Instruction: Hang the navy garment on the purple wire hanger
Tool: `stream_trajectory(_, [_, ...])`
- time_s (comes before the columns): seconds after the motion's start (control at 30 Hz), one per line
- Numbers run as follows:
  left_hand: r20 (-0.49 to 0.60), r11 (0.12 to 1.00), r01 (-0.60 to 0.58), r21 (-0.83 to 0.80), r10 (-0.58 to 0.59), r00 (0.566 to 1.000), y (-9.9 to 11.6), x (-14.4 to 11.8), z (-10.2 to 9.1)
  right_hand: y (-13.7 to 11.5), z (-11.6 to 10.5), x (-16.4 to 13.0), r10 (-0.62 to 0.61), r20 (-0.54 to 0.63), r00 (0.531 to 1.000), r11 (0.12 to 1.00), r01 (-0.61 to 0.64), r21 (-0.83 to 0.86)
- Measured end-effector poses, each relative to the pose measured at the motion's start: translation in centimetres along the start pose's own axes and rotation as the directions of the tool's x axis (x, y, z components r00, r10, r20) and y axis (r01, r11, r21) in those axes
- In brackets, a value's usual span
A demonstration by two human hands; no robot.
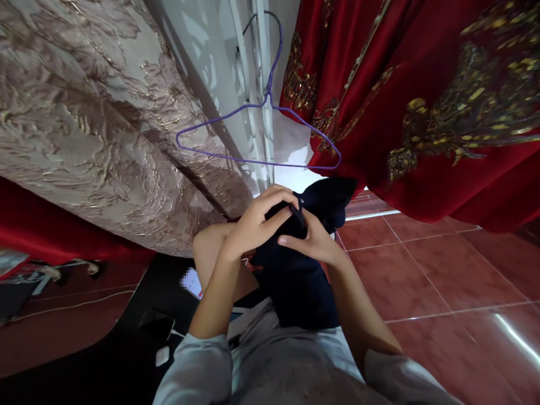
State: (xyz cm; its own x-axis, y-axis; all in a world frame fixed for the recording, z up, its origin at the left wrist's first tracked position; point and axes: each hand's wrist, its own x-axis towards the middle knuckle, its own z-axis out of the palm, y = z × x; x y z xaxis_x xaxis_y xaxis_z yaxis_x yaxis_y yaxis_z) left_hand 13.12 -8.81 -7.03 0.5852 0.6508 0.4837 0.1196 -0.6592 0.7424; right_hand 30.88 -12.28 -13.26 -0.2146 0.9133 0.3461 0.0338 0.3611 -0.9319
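Note:
A dark navy garment (299,287) lies across my lap, with one part of it stretching away past my knees. My left hand (264,216) pinches a fold of this cloth between thumb and fingers. Close beside it, my right hand (314,239) grips the same fold from the other side, its thumb pointing left. A small pale spot on the cloth shows near the fingertips; I cannot make out what it is. Just beyond my hands hangs a purple wire hanger (270,163) with nothing on it.
A pale embossed gown (105,112) hangs at the left, a red embroidered gown (371,112) at the right. White metal rack posts (255,73) stand between. On the black seat (118,349) lie a dark phone (157,324), a lit phone (194,283) and a white charger (162,355). Red tiles (426,264) cover the floor.

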Motion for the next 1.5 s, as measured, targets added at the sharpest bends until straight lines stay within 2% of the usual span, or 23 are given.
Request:
stream_trajectory(0.1, [-0.006, 0.999, -0.039, -0.022, 0.039, 0.999, -0.8, 0.7, 0.4, -0.6, 1.8, 0.6, 0.160, -0.027, 0.987, 0.966, -0.151, 0.210])
stream_trajectory(0.2, [0.117, 0.990, 0.057, -0.126, -0.042, 0.992, -3.4, 0.0, 0.7, -0.9, 1.8, 0.6, 0.293, 0.091, 0.952, 0.911, -0.307, 0.277])
stream_trajectory(0.3, [0.292, 0.979, 0.196, -0.061, -0.170, 0.941, -6.3, -1.8, 0.7, -1.8, -0.2, 0.6, 0.269, 0.194, 0.943, 0.954, -0.289, 0.084])
stream_trajectory(0.4, [0.363, 0.974, 0.213, 0.071, -0.225, 0.904, -7.6, -3.6, 0.1, -3.2, -3.1, 1.2, 0.133, 0.122, 0.984, 0.973, -0.106, -0.205])
stream_trajectory(0.43, [0.351, 0.972, 0.221, 0.083, -0.236, 0.906, -7.4, -4.1, -0.2, -3.7, -3.9, 1.5, 0.069, 0.088, 0.994, 0.958, -0.041, -0.282])
stream_trajectory(0.5, [0.228, 0.961, 0.270, 0.053, -0.275, 0.934, -6.0, -4.7, -1.0, -4.7, -5.2, 2.2, -0.031, 0.035, 0.999, 0.935, 0.041, -0.352])
stream_trajectory(0.57, [0.059, 0.954, 0.297, -0.027, -0.295, 0.954, -3.7, -5.2, -1.8, -5.7, -5.6, 2.8, -0.044, -0.020, 0.999, 0.960, 0.037, -0.278])
stream_trajectory(0.63, [-0.025, 0.959, 0.262, -0.112, -0.266, 0.964, -1.1, -5.4, -2.5, -6.3, -5.3, 3.3, 0.001, -0.112, 0.994, 0.996, -0.011, -0.094])
stream_trajectory(0.67, [-0.014, 0.960, 0.237, -0.150, -0.241, 0.970, 0.0, -5.4, -2.9, -6.6, -4.9, 3.5, 0.028, -0.160, 0.987, 1.000, -0.028, 0.003])
stream_trajectory(0.73, [0.091, 0.961, 0.198, -0.192, -0.183, 0.979, 1.9, -5.3, -3.6, -6.9, -4.0, 3.9, 0.054, -0.237, 0.970, 0.992, -0.025, 0.124])
stream_trajectory(0.83, [0.236, 0.989, 0.118, -0.088, -0.094, 0.967, 3.3, -5.2, -4.2, -7.1, -3.2, 4.6, -0.009, -0.287, 0.958, 0.994, 0.040, 0.103])
stream_trajectory(0.9, [0.246, 0.998, 0.064, 0.023, -0.068, 0.967, 3.1, -5.4, -4.3, -7.1, -3.0, 5.0, -0.012, -0.255, 0.967, 0.995, 0.036, 0.090])
stream_trajectory(1.0, [0.256, 0.989, 0.059, 0.136, -0.093, 0.962, 1.3, -6.0, -4.4, -7.3, -3.3, 5.6, 0.086, -0.141, 0.986, 0.988, -0.066, 0.138])
stream_trajectory(1.07, [0.298, 0.962, 0.101, 0.252, -0.177, 0.938, -0.9, -6.4, -4.9, -7.6, -3.6, 6.1, 0.110, -0.121, 0.986, 0.985, -0.092, 0.146])
stream_trajectory(1.13, [0.326, 0.898, 0.151, 0.413, -0.300, 0.896, -3.5, -6.8, -5.8, -7.8, -3.9, 7.0, 0.082, -0.141, 0.987, 0.990, -0.065, 0.125])
stream_trajectory(1.23, [0.301, 0.755, 0.182, 0.629, -0.453, 0.839, -6.4, -7.2, -8.1, -6.9, -4.1, 9.5, -0.001, -0.208, 0.978, 0.997, 0.016, 0.069])
stream_trajectory(1.33, [0.193, 0.640, 0.223, 0.736, -0.513, 0.836, -7.3, -7.6, -10.5, -4.0, -3.2, 12.1, -0.048, -0.223, 0.974, 0.997, 0.059, 0.043])
stream_trajectory(1.4, [0.137, 0.646, 0.304, 0.700, -0.539, 0.831, -6.9, -8.2, -11.6, -1.3, -2.2, 13.2, 0.015, -0.164, 0.986, 0.998, -0.005, 0.061])
stream_trajectory(1.5, [0.154, 0.702, 0.474, 0.532, -0.630, 0.761, -5.8, -9.8, -12.1, 2.1, -1.3, 13.1, 0.130, -0.097, 0.987, 0.991, -0.131, 0.002])
